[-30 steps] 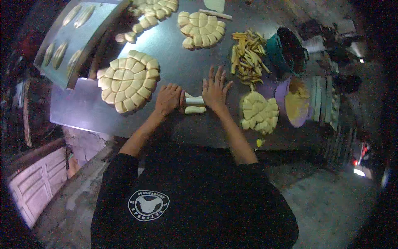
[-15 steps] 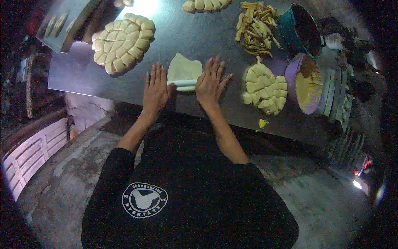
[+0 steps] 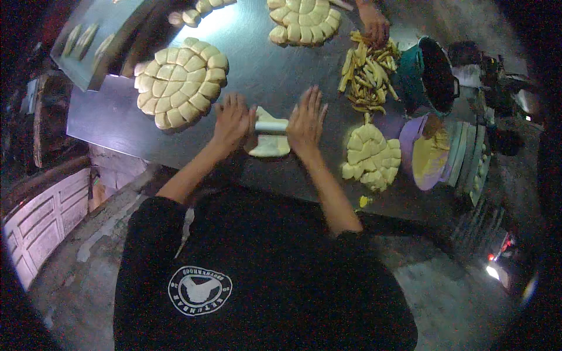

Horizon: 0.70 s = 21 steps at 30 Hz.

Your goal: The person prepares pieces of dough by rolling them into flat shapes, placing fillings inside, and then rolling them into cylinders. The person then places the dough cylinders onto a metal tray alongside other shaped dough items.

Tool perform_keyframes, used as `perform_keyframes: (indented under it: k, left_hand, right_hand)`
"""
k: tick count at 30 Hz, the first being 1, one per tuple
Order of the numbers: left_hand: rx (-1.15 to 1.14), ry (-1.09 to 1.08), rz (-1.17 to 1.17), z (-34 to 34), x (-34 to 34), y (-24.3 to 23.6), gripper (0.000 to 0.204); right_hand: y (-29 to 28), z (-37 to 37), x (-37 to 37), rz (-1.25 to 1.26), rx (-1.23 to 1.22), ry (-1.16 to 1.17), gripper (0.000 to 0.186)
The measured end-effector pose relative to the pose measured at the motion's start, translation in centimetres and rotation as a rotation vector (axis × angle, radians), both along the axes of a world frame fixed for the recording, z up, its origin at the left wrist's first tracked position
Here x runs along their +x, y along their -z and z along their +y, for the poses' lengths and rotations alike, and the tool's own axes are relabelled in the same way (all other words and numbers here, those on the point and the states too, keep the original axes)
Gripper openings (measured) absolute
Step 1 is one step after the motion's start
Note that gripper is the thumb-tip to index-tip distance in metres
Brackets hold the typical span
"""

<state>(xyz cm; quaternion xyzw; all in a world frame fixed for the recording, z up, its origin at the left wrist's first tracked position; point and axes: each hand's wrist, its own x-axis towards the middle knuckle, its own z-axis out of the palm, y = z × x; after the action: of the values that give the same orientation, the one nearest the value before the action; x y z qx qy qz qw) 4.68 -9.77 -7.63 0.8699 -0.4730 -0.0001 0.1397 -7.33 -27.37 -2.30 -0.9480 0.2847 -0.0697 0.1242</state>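
Observation:
A flattened sheet of pale dough (image 3: 270,148) lies on the metal table in front of me. Across it rests a short, light-coloured rolling pin (image 3: 271,127), with dough showing on its far and near sides. My left hand (image 3: 233,123) is over the pin's left end, fingers stretched forward and slightly blurred. At the other end, my right hand (image 3: 305,125) presses with its palm, fingers extended and pointing away from me. Neither hand's fingers wrap round the pin. The pin's ends are hidden under my hands.
Cut dough pieces form clusters at left (image 3: 181,88), right (image 3: 372,153) and far side (image 3: 304,22). Another person's hand (image 3: 374,26) touches a pile of yellowish strips (image 3: 369,73). Right of these stand a green bucket (image 3: 411,82) and a purple tub (image 3: 412,153) of yellow paste.
The rolling pin has gone from the dough's near edge toward its far part, both hands moving with it. Another person's hand has come in at the strips. The whole view has shifted.

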Motion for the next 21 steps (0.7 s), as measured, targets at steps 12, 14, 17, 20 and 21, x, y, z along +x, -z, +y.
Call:
perform_keyframes:
  k: [12,14,17,20,21]
  left_hand:
    - [-0.249,-0.132,0.072,-5.3,5.6,-4.5,0.023]
    - [-0.314,-0.026,-0.058,-4.9,5.0,-4.4,0.024]
    - [-0.291,0.024,-0.025,-4.6,5.1,-2.7,0.025]
    - [-0.166,0.011,0.028,-1.6,1.6,-1.8,0.024]
    - [-0.124,0.020,0.017,-1.2,0.6,-2.3,0.025]
  right_hand:
    - [0.8,-4.8,9.1,-0.112,-0.117,0.452,0.060]
    - [1.0,-5.5,9.5,-0.117,-0.132,0.455,0.060]
    - [1.7,-6.4,9.3,-0.084,-0.083,0.330,0.061]
    - [1.5,-2.5,3.0,-0.016,0.096,0.131,0.063]
    - [2.1,-1.2,0.9,0.008,0.069,0.116,0.063]
